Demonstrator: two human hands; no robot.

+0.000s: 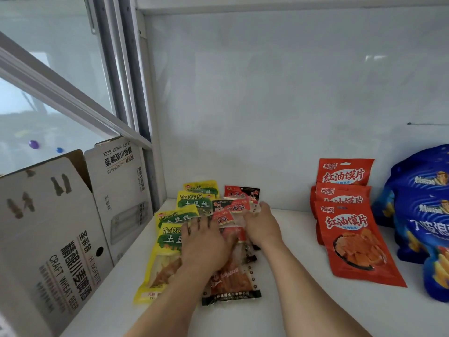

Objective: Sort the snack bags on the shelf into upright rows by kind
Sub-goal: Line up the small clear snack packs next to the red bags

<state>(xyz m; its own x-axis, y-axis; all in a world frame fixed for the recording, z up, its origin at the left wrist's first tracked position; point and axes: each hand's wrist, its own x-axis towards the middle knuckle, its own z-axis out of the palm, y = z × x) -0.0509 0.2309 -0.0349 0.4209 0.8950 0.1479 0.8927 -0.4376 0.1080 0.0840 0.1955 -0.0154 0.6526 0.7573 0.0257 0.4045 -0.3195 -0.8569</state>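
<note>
Several yellow TuDouSi bags (170,222) lie overlapped in a row at the left of the white shelf (291,300). Beside them runs a row of red-and-black gluten snack bags (233,280), also overlapping and lying flat. My left hand (206,246) rests palm down across the seam between the yellow and red-black rows, fingers spread. My right hand (263,224) grips the right edge of a red-black bag in the middle of that row. Three red chip bags (349,229) lean in a row further right. Blue bags (425,215) stand at the far right.
An open cardboard beer box (60,234) stands left of the shelf, against a metal upright (145,117). The white back wall (267,105) is close behind the rows. Bare shelf surface lies between the red-black row and the red chip bags.
</note>
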